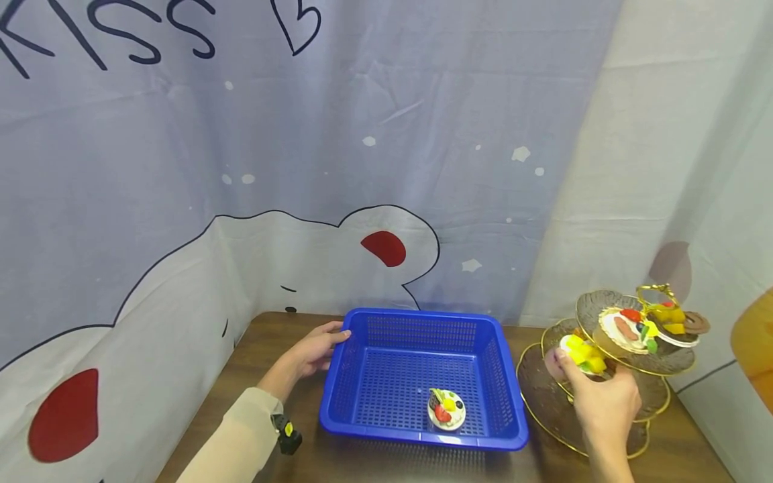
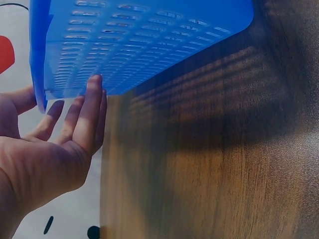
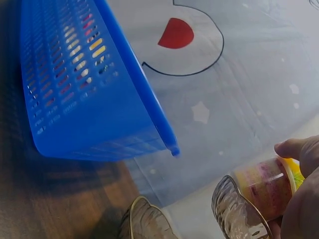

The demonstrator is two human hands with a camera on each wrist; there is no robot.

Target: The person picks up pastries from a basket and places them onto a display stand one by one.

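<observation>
My left hand (image 1: 315, 350) grips the left rim of a blue plastic basket (image 1: 423, 439), thumb over the edge and fingers against the slotted outer wall (image 2: 149, 45). Inside the basket, near its front, sits a small fruit-topped cake (image 1: 447, 410). On the right, my right hand (image 1: 608, 402) holds a cake cup (image 1: 582, 354) topped with yellow fruit pieces. The right wrist view shows the cup's clear side with layered sponge (image 3: 265, 186), close beside a gold-rimmed glass tier (image 3: 234, 209). That tier belongs to a tiered stand (image 1: 531, 396) under and around this hand.
The stand's top tier (image 1: 594, 305) bears a fruit tart (image 1: 622, 329) and a dark dessert with yellow fruit (image 1: 673, 322), beside a gold handle (image 1: 658, 290). Basket and stand are on a brown wooden table (image 1: 266, 335). A printed curtain (image 1: 386, 134) hangs behind it.
</observation>
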